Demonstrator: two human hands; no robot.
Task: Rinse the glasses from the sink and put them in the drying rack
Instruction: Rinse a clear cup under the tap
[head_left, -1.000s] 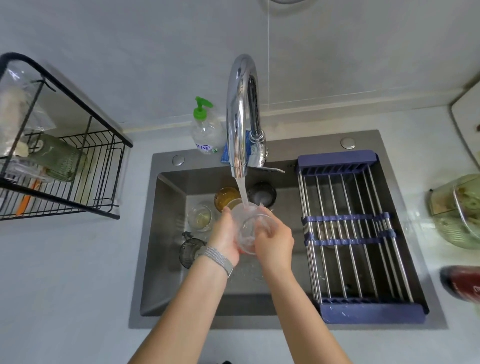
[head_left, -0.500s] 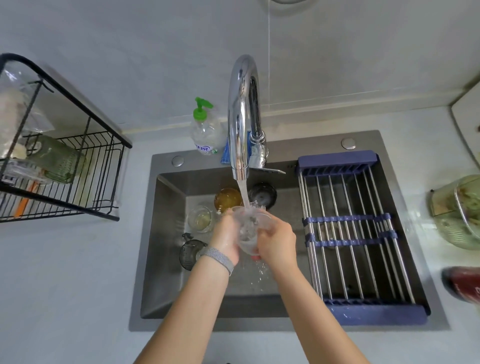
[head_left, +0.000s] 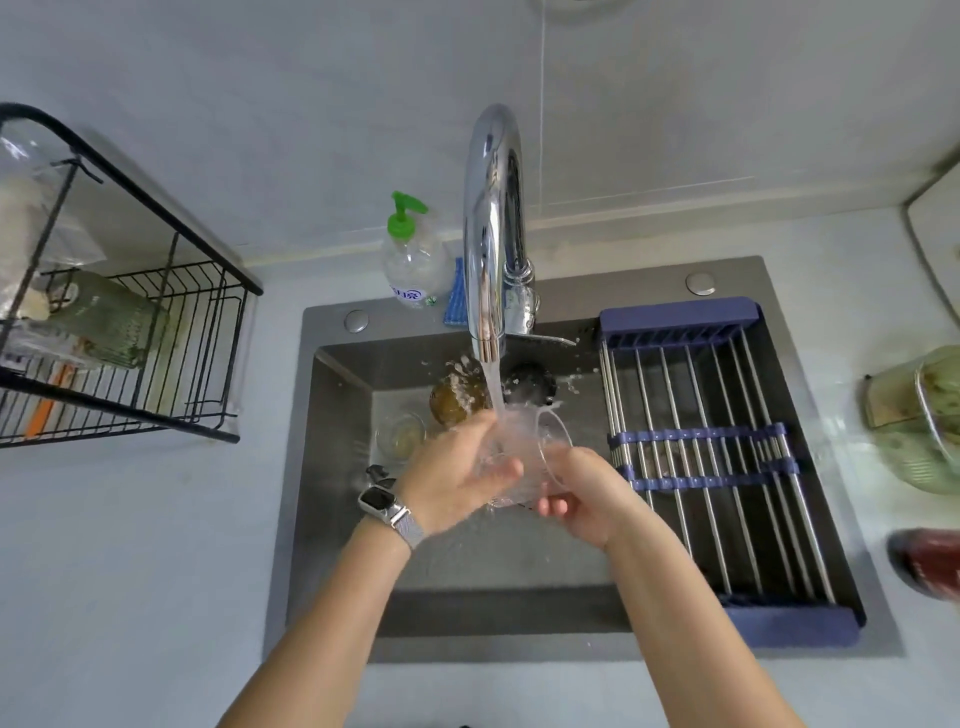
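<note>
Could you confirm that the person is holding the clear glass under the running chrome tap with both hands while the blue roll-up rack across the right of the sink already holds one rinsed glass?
Not quite: in the head view the blue roll-up rack holds nothing yet. The rest stands: the left hand and right hand hold the clear glass under the running chrome tap.

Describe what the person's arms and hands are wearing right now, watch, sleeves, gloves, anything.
Both forearms are bare, with no sleeves in view and no gloves. The left hand has a smartwatch at the wrist, with a dark rectangular face and a silver mesh band. The right hand and its wrist carry nothing visible: no ring, no strap.
</note>
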